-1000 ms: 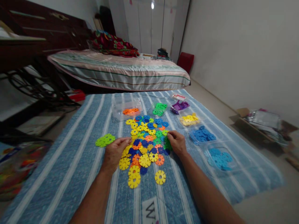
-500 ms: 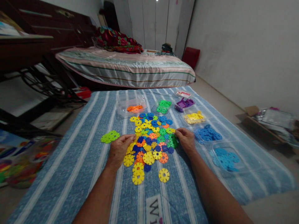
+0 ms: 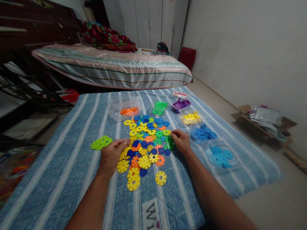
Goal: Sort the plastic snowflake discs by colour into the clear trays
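A heap of flat plastic flower discs (image 3: 146, 140) in yellow, blue, orange and green lies on a blue striped mat (image 3: 72, 166). My left hand (image 3: 110, 156) rests at the heap's left edge, fingers stretched along the yellow discs and nothing gripped. At the heap's right edge my right hand (image 3: 181, 142) has its fingers curled on a small bunch of dark green discs (image 3: 169, 144). A few yellow discs (image 3: 160, 178) lie apart at the near side.
Light green discs (image 3: 100, 142) lie left of the heap. Clear trays hold sorted discs: orange (image 3: 128, 111), green (image 3: 159, 108), purple (image 3: 181, 103), yellow (image 3: 191, 118), blue (image 3: 203, 133), light blue (image 3: 220, 156). A bed (image 3: 110, 67) stands behind; a cardboard box (image 3: 261, 121) lies at right.
Both hands stay at the edges of the heap. The camera view has shifted slightly, so everything sits a little further left and higher.
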A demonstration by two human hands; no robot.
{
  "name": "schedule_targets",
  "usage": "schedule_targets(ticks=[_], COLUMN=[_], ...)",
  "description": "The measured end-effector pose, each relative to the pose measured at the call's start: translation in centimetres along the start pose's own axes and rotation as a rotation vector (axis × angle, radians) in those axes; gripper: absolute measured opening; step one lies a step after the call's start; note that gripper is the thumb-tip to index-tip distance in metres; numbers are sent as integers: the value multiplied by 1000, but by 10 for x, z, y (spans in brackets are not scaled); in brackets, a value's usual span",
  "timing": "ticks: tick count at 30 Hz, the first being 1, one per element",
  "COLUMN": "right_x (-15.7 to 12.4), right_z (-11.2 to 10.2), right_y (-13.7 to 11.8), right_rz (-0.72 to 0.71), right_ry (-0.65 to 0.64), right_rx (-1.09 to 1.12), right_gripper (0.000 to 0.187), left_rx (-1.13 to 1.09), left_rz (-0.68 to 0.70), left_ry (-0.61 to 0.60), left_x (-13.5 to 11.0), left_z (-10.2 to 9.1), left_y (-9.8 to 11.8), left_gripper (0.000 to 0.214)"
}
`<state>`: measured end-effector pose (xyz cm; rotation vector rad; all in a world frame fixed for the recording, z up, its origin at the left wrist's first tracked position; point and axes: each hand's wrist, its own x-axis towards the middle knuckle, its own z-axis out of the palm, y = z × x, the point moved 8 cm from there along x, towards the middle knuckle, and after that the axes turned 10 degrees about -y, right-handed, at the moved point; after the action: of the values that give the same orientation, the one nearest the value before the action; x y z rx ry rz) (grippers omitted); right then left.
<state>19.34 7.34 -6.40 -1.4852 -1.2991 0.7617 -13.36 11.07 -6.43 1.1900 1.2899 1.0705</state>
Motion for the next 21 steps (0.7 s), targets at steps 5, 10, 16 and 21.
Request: schedule_targets(ticks=[5,10,16,21], right_x=[-1,-2,-5,-5], right_z=[0,2,2,2], right_y=[-3,-1,-3,-5], right_rz=[-10,-14,-27,-29], right_ry=[-2,-17,-24,-22], right_rx=[-20,-23,-30,-26], right_gripper=[25,24,24,24], left_rx=[18,37,-2,0], left_rz=[11,13,26,33], left_ry=[-4,-9,-10,-6], left_x=[0,-1,-2,-2], left_z=[0,-1,1,0], left_y=[0,-1,0,-2], left_gripper=[43,41,42,42])
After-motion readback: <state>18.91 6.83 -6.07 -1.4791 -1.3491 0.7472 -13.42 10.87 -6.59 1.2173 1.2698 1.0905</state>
